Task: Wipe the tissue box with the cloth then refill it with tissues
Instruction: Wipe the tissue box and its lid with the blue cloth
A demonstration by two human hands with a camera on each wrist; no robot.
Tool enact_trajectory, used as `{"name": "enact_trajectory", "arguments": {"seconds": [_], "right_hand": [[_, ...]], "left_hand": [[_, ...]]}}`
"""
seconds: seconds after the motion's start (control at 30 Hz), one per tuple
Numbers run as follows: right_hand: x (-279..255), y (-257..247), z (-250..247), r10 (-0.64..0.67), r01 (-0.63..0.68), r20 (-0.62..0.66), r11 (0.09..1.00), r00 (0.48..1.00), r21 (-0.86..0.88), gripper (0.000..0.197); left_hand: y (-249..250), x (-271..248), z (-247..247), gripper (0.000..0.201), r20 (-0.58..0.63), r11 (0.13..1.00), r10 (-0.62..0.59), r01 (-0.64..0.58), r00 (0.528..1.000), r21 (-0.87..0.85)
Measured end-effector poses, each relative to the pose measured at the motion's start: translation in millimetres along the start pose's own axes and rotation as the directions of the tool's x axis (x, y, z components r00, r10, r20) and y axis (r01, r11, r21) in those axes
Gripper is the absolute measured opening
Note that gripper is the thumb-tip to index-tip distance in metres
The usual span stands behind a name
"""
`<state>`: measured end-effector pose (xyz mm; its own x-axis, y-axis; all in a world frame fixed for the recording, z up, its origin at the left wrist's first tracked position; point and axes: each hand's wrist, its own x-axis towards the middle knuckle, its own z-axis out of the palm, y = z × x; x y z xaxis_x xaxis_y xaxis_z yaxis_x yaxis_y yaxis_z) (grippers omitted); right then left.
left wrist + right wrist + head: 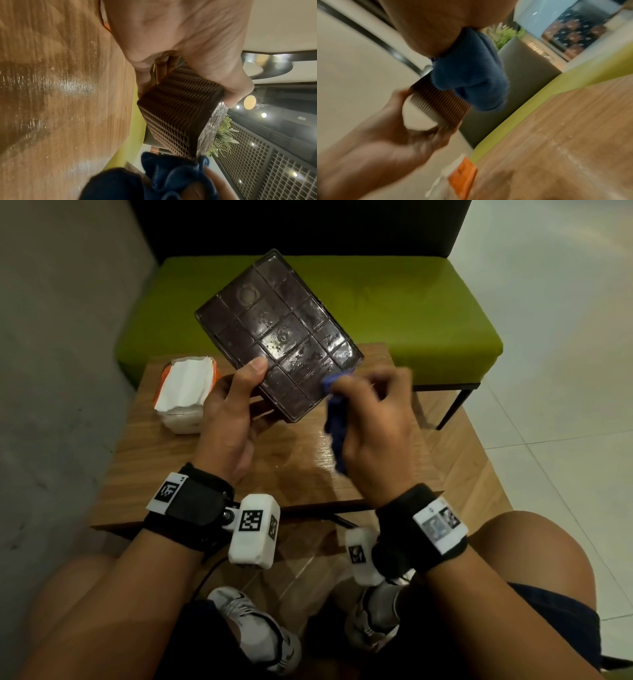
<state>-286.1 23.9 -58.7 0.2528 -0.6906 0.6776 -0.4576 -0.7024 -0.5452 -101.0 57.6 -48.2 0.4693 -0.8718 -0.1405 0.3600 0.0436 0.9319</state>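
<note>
A dark brown tissue box (279, 335) is lifted above the wooden table (191, 470), tilted so its gridded plastic underside faces me. My left hand (233, 405) grips its near left edge, thumb on the underside. The left wrist view shows the box's woven side (175, 111) in that hand (188, 44). My right hand (373, 419) holds a bunched blue cloth (334, 409) against the box's near right corner; the hand is blurred. In the right wrist view the cloth (471, 75) lies over the woven box (440, 106). A pack of white tissues (186, 392) in an orange-edged wrapper lies on the table's left.
A green cushioned bench (411, 302) with a dark backrest stands just behind the table. A grey wall (51, 337) runs along the left and pale floor tiles (548, 371) spread to the right. My knees and shoes are below the table's near edge.
</note>
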Motion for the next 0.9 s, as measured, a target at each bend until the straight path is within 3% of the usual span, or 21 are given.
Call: {"name": "enact_trajectory", "arguments": {"seconds": [0.07, 0.13, 0.2, 0.27, 0.3, 0.47, 0.57, 0.7, 0.83, 0.9], "right_hand": [[16, 7, -8, 0.08, -0.081, -0.169, 0.997, 0.982, 0.0, 0.024], [19, 3, -9, 0.071, -0.077, -0.184, 0.997, 0.98, -0.024, 0.021], [4, -13, -1, 0.017, -0.017, -0.002, 1.0, 1.0, -0.005, 0.02], [-9, -29, 3, 0.033, -0.048, 0.21, 0.996, 0.977, 0.069, 0.023], [-10, -29, 2, 0.043, -0.06, 0.229, 0.996, 0.973, 0.066, 0.025], [10, 5, -8, 0.095, -0.096, -0.088, 0.995, 0.992, -0.009, 0.023], [-4, -11, -9, 0.051, -0.049, -0.069, 0.998, 0.996, 0.033, 0.024], [-7, -19, -13, 0.106, -0.09, -0.17, 0.991, 0.98, 0.099, 0.035], [-18, -27, -1, -0.107, 0.11, 0.074, 0.993, 0.991, -0.034, 0.017], [-16, -26, -2, -0.168, 0.179, 0.152, 0.982, 0.974, -0.064, 0.018]], "left_hand": [[0, -1, 0, 0.088, -0.002, 1.0, -0.006, 0.006, 1.0, 0.002], [0, -1, 3, 0.086, 0.007, 1.0, -0.002, 0.002, 1.0, -0.011], [1, -1, 7, 0.084, 0.016, 1.0, -0.001, 0.002, 1.0, -0.024], [2, -2, 9, 0.084, 0.016, 1.0, -0.005, 0.006, 1.0, -0.027], [2, -3, 9, 0.084, 0.021, 1.0, -0.008, 0.008, 1.0, -0.027], [7, -5, 7, 0.062, 0.045, 0.999, 0.02, -0.018, 0.999, -0.033], [9, -3, 11, 0.082, 0.007, 0.999, 0.053, -0.053, 0.999, -0.008], [-1, -1, 9, 0.067, 0.006, 0.998, 0.049, -0.049, 0.999, 0.044], [-11, -3, 9, 0.021, 0.038, 0.999, 0.021, -0.023, 0.999, 0.047], [-13, -3, 7, 0.023, 0.05, 0.997, 0.028, -0.032, 0.998, 0.067]]}}
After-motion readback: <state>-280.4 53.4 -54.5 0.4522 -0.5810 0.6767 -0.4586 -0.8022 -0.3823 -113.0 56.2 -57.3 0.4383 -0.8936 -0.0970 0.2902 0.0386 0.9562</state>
